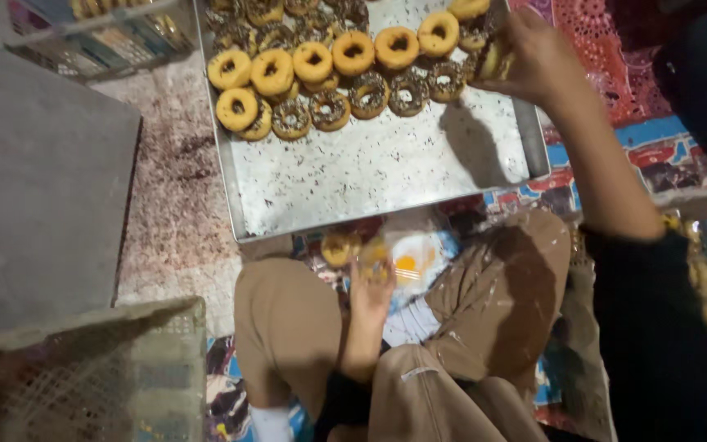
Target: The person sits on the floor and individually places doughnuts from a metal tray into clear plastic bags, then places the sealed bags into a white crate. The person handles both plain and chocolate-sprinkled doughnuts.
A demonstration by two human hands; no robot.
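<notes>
Right hand (533, 57) clamped on sprinkled ring doughnut (493, 61) at flat steel tray (386, 172); left hand (370, 290) steadying clear plastic bag (415, 254), two packed, most remaining.

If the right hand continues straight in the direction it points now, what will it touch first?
Probably the chocolate-topped doughnuts on the metal tray: the right hand reaches up-left across the tray's right rim, already gripping one doughnut.
</notes>
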